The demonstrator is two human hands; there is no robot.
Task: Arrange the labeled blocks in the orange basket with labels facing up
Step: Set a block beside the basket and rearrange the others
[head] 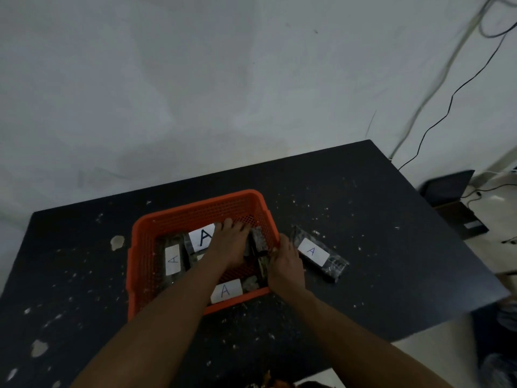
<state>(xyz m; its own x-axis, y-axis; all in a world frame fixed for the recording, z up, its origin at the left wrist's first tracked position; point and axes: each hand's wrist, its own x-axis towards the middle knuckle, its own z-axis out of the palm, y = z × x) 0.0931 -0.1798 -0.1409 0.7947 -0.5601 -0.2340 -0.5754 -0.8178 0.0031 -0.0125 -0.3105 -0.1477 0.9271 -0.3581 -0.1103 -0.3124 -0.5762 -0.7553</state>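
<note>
Outside, one labeled block (319, 254) lies beside the orange basket (145, 247) — right hand (285, 264) perhaps touching it.

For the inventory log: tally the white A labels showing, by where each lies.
Labels facing up inside the orange basket: 3, at the left, the back and the near wall
Labels on the block on the table: 1
Total: 4

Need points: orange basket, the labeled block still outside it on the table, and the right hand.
orange basket (140, 247): head view, on its bare left wall.
labeled block on the table (313, 251): head view, on its white "A" label, right of the basket.
right hand (285, 264): head view, on the back of the hand at the basket's right rim.
</note>
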